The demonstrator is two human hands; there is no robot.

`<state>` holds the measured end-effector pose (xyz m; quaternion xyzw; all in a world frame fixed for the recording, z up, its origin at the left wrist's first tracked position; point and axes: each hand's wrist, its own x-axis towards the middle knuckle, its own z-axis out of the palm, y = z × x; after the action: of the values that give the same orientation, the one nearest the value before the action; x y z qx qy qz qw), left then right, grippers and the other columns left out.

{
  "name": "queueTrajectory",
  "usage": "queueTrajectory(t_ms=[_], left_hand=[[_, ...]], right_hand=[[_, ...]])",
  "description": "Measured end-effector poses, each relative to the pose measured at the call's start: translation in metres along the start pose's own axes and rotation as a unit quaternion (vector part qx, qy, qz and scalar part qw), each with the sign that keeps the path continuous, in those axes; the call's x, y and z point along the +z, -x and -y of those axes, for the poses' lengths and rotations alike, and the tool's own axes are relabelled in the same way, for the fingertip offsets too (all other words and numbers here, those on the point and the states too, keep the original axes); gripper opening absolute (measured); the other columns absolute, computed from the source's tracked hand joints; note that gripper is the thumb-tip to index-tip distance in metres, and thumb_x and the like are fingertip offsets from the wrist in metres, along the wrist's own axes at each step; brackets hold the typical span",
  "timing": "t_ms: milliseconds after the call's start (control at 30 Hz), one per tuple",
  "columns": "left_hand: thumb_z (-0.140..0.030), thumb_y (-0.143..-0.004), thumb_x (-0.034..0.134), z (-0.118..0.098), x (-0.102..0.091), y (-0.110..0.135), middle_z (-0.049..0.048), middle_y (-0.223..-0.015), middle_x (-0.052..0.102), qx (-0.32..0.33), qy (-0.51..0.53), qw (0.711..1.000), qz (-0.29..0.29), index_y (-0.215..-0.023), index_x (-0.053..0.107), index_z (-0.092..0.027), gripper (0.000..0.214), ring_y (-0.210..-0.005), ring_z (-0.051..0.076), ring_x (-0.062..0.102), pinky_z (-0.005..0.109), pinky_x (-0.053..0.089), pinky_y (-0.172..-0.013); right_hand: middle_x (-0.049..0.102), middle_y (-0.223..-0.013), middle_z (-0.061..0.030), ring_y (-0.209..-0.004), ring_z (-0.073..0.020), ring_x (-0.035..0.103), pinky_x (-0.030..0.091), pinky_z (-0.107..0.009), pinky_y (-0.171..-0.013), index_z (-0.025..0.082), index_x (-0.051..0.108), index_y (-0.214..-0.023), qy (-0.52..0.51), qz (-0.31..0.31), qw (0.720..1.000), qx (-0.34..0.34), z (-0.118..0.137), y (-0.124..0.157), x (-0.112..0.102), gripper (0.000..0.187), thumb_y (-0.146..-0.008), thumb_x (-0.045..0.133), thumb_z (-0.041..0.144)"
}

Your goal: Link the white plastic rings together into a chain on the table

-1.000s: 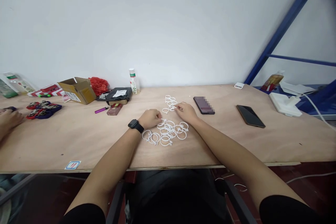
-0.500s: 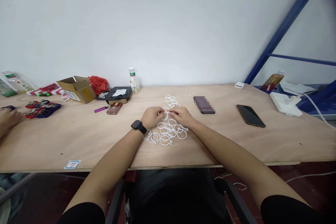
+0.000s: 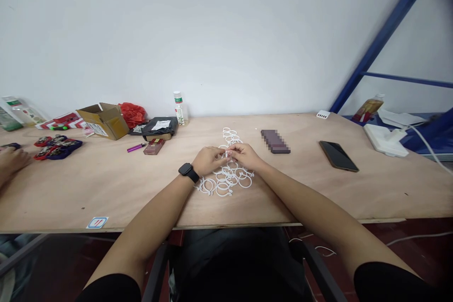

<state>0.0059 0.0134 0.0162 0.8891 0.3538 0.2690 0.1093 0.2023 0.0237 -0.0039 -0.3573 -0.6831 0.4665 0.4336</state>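
My left hand (image 3: 208, 160), with a black watch (image 3: 188, 171) on its wrist, is closed on a small white plastic ring, mostly hidden by the fingers. My right hand (image 3: 244, 156) pinches the same ring from the other side, and the fingertips of both hands meet at it. Under and in front of the hands lies a loose pile of white plastic rings (image 3: 223, 187), each with a small clip-like end. Beyond my fingers, more white rings (image 3: 231, 137) lie in an overlapping row running toward the wall.
Right of the hands lie a pixelated dark phone-like object (image 3: 275, 141), a black phone (image 3: 338, 155) and a white power strip (image 3: 385, 140). On the left are a bottle (image 3: 180, 109), a maroon box (image 3: 154, 146), a purple lighter (image 3: 136, 147) and an open carton (image 3: 104, 121). Another person's hand (image 3: 12, 163) rests far left.
My left fingers have closed in toward the right hand and now cover the ring, which showed its loop below the fingertips before. The pile and row look unchanged.
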Motion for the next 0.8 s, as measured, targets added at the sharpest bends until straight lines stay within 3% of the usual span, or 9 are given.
queueTrajectory(t_ms=[233, 800], left_hand=[[-0.047, -0.093, 0.050, -0.0008, 0.0009, -0.0013, 0.0029, -0.079, 0.069, 0.020, -0.010, 1.000, 0.007, -0.099, 0.071, -0.021, 0.033, -0.075, 0.016, 0.060, 0.027, 0.042, -0.075], [-0.045, -0.095, 0.045, -0.0028, 0.0038, -0.0053, 0.0035, -0.078, 0.068, -0.005, -0.027, 0.999, 0.022, -0.089, 0.068, -0.019, 0.035, -0.075, 0.017, 0.058, 0.028, 0.041, -0.075]], right_hand=[[0.063, -0.063, 0.0004, -0.054, -0.0099, 0.054, 0.044, -0.022, -0.053, 0.016, 0.065, -0.079, -0.037, 0.001, 0.999, 0.000, -0.0019, -0.0015, -0.0010, 0.033, -0.074, 0.072, 0.048], [0.062, -0.072, 0.0004, -0.066, -0.0125, 0.059, 0.051, -0.025, -0.062, 0.018, 0.061, -0.081, 0.027, -0.017, 0.999, -0.018, -0.0019, -0.0008, 0.0041, 0.026, -0.082, 0.060, 0.044]])
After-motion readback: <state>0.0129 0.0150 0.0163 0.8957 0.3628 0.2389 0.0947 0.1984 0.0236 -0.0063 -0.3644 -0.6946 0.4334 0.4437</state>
